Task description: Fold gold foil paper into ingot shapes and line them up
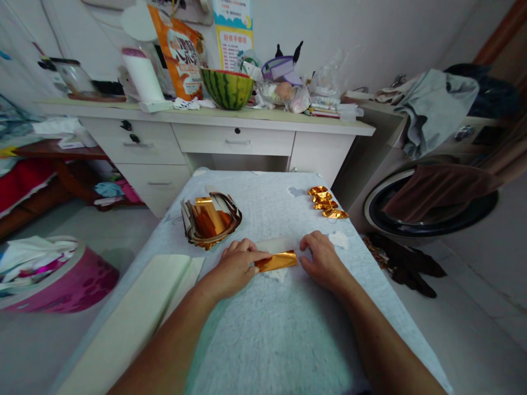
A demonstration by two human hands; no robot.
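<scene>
A flat strip of gold foil paper (278, 261) lies on the cloth-covered table (263, 340). My left hand (239, 266) presses on the strip's left end, with the index finger stretched along it. Just beyond the strip's right end is my right hand (323, 259), its fingers curved and apart, holding nothing. A pale sheet lies partly behind the strip. Several folded gold pieces (325, 202) form a row at the table's back right. Behind my left hand, a paper-lined bundle (211, 219) holds more gold foil sheets.
Long cream paper (135, 307) lies along the table's left side. A pink bin (61, 280) stands on the floor at left. Beyond the table is a white desk (239, 137) bearing a watermelon half (227, 90); a washing machine (370, 148) stands at right.
</scene>
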